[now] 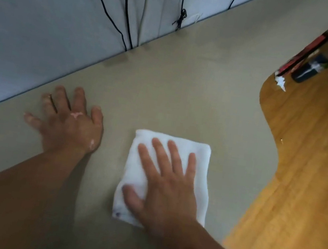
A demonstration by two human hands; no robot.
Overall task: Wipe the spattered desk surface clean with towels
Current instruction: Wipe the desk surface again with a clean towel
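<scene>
Head view, one entry per item.

1. Grey-beige laminate table (pixel 185 89): fills the middle of the frame, with a curved edge at 3 o'clock. No spatter can be made out on it through the blur.
2. White folded terry towel (pixel 135 175): lies flat on the table at 6 o'clock. A small dark stain marks its near-left corner.
3. Right grip (pixel 167 190): a bare hand, wide open, fingers straight and spread. It presses down on the towel and closes round nothing. The towel lies directly beneath it, with cloth showing at 9, 12 and 3 o'clock of the palm.
4. Left grip (pixel 70 126): a bare hand, open and splayed flat on the table at 9 o'clock of the towel, apart from it. It holds nothing.
5. Grey fabric partition panel (pixel 48 13): crossed by black cords, from 10 to 12 o'clock.
6. Orange-brown wooden floor (pixel 297 185): below the table edge, 3 o'clock.

Risks, as judged:
- Only flat pressure secures the towel, so a quick stroke may leave it behind or bunch it.
- A sweep toward 3 o'clock may carry it over the edge.
- The stained corner may smear the surface.
</scene>
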